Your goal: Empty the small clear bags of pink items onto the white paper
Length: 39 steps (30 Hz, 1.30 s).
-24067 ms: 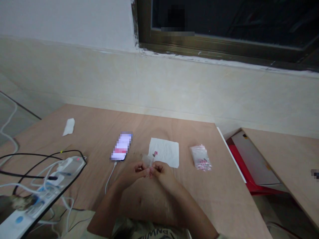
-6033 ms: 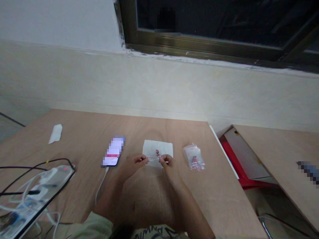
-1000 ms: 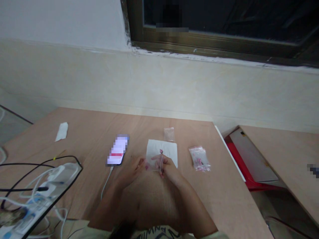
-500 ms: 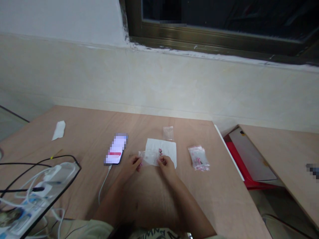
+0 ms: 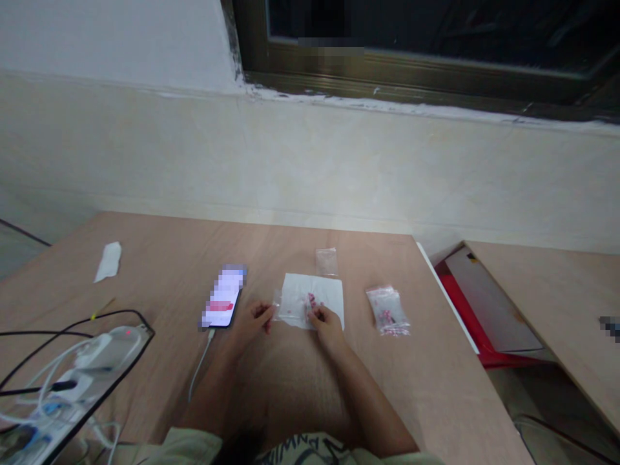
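Observation:
A small clear plastic bag (image 5: 289,311) stretches between my hands, over the lower part of a white paper sheet (image 5: 333,294). My left hand (image 5: 255,320) is closed, its fingertips pinching at the bag's left edge. At the bag's right end, the fingers of my right hand (image 5: 328,325) are closed on it. Small red and pink pieces (image 5: 311,299) show just above my right fingertips; whether they lie in the bag or on the paper I cannot tell. Another flat clear bag (image 5: 327,261) lies beyond the paper.
Right of the paper lies a stack of clear bags (image 5: 387,311) with pink pieces inside. A lit phone (image 5: 223,298) on a white cable is at left. A power strip (image 5: 109,352) with tangled cords fills the lower left. A white paper scrap (image 5: 107,261) lies farther back.
The clear bag's left end has shifted a little, and more red and pink shows by my right fingertips. The camera view has moved slightly.

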### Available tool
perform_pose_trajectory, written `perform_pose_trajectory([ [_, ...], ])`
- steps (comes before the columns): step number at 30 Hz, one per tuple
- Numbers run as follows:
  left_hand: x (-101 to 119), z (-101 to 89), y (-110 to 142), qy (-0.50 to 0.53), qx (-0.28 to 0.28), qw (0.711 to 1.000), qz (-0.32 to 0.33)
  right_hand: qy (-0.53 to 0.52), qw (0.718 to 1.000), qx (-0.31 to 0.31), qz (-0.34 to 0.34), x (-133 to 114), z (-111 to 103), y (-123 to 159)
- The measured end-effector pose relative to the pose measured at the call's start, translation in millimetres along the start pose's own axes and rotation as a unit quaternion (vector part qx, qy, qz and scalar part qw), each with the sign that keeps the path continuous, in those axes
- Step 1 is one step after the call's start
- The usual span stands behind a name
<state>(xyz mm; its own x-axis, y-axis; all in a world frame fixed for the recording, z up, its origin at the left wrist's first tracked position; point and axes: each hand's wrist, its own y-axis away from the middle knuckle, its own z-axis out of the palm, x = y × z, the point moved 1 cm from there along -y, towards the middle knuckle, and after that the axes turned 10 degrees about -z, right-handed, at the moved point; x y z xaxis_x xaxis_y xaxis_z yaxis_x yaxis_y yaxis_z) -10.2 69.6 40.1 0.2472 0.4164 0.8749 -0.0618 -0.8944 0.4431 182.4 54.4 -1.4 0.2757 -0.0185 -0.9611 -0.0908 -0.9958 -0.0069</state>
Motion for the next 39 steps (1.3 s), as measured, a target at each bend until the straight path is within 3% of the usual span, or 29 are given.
perform_pose_trajectory([
  [10, 20, 5.1, 5, -0.019, 0.003, 0.999, 0.036, -0.007, 1.0, 0.009, 0.018, -3, -1, -3],
  [15, 26, 5.0, 16, -0.02, 0.014, 0.998, 0.05, -0.061, 0.998, 0.024, -0.002, -14, 0, 1],
  [19, 18, 1.0, 28, -0.045, -0.034, 0.998, 0.04, -0.108, 0.994, 0.029, 0.012, -33, -6, 11],
  [21, 14, -2.2, 32, -0.051, -0.036, 0.998, 0.029, -0.103, 0.994, 0.026, -0.007, -46, -13, 16],
  [25, 21, -1.4, 36, -0.038, 0.024, 0.998, 0.045, -0.027, 0.995, 0.008, -0.092, -70, -25, 21],
  [29, 36, 14.3, 35, -0.079, -0.061, 0.99, 0.104, -0.008, 0.992, 0.0, -0.127, -77, -24, 24],
  [34, 36, 20.2, 33, -0.067, -0.061, 0.992, 0.091, -0.064, 0.997, -0.015, -0.047, -62, -24, 21],
  [39, 36, 12.0, 28, -0.083, -0.09, 0.987, 0.1, -0.093, 0.994, -0.019, -0.049, -63, -27, 17],
])
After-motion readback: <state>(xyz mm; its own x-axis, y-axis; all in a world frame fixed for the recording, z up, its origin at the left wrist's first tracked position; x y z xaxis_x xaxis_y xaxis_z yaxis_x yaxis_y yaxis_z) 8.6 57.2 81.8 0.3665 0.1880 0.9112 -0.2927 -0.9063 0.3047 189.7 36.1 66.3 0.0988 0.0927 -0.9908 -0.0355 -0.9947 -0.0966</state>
